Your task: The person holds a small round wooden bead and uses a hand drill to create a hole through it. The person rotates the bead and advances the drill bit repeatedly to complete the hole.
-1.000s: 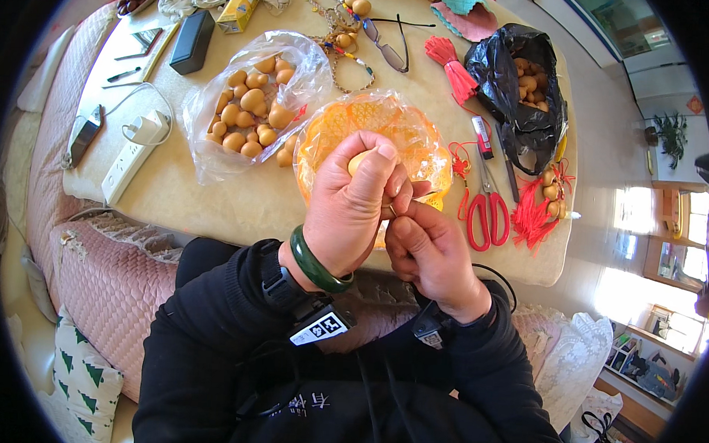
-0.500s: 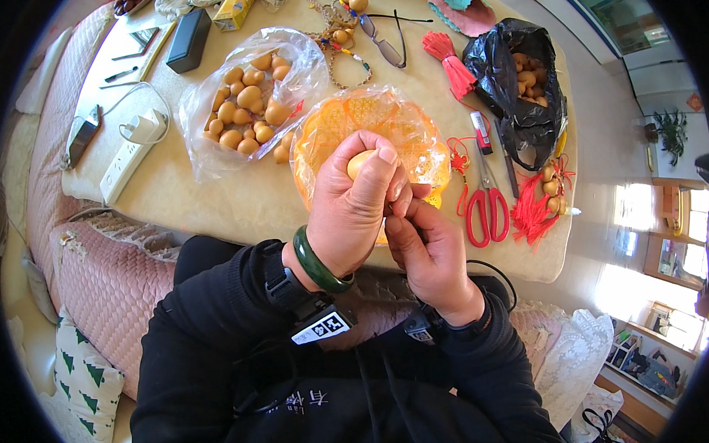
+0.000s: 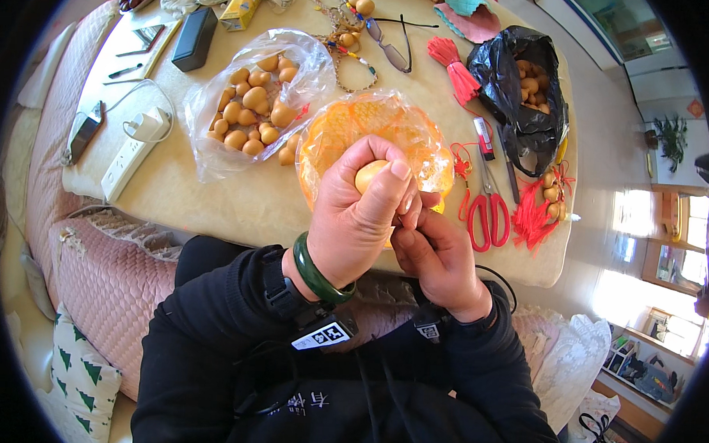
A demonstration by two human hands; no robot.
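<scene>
My left hand (image 3: 360, 210), with a dark green bangle (image 3: 318, 272) at the wrist, is closed round a small tan gourd (image 3: 369, 175). Only the gourd's rounded end shows between thumb and forefinger. Close against it, my right hand (image 3: 439, 256) has thumb and forefinger pinched together at the left fingertips. A tiny dark bit shows at that pinch, too small to name. Both hands are over the near edge of an orange basket (image 3: 326, 131) lined with clear plastic. Left of the basket, a clear bag (image 3: 205, 150) holds several more gourds (image 3: 256, 99).
Red-handled scissors (image 3: 489, 222), a glue tube (image 3: 483, 138) and red tassels (image 3: 532, 221) lie to the right. Behind them is a black bag (image 3: 496, 66) of gourds. Sunglasses (image 3: 392, 51) and bead strings (image 3: 352, 71) lie at the back, a power strip (image 3: 126, 170) at the left.
The view has shifted slightly. More of the gourd's end shows in my left hand, and my right hand keeps its pinch close against it.
</scene>
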